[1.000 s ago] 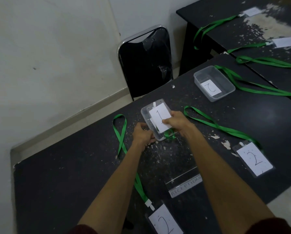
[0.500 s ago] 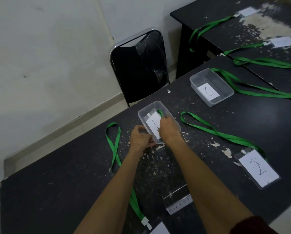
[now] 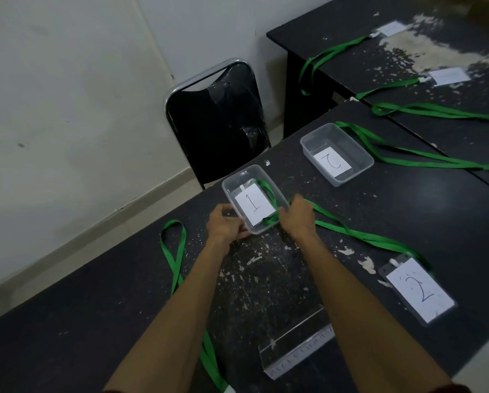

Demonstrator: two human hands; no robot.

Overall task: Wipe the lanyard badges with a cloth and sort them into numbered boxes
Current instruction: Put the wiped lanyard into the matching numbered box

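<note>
Chipped black tabletop [image 3: 379,211]; hands [image 3: 226,225] [image 3: 295,218] hold clear rectangular box [image 3: 237,174], green lanyard [image 3: 269,192].

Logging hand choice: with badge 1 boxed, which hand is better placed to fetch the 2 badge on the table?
Probably right: the right hand sits by the strap leading to the 2 badge on its side, while the left hand grips the box.

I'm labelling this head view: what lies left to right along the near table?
Green lanyard loop → left hand → box holding badge 1 → right hand → box labelled 2 → loose badge 2
</note>
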